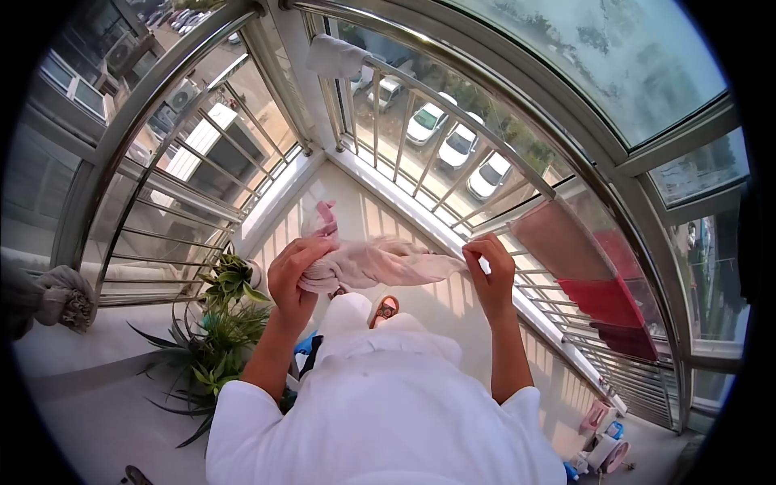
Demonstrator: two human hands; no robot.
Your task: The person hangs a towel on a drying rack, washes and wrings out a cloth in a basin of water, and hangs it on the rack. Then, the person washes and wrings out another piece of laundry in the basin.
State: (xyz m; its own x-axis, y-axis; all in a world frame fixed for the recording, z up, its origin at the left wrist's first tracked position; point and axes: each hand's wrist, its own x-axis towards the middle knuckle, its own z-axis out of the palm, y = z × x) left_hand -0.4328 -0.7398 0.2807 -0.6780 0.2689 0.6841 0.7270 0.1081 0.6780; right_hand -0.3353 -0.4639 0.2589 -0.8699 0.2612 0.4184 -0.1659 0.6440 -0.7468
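A thin, pale pink cloth [376,265] stretches loosely between my two hands in front of my body, above the floor. My left hand [297,271] is closed around its bunched left end, and a pinker piece sticks up beyond the fingers. With thumb and fingertips pinched together, my right hand [491,265] has hold of the thin right tip. The middle hangs crumpled and partly twisted. Whether it is a garment or a towel cannot be made out.
Metal railings [404,162] and windows enclose the balcony corner. Red and pink cloths [598,283] hang over the right railing, a white cloth [337,56] near the corner. Potted plants [214,339] stand at left. Small items [602,449] lie at lower right.
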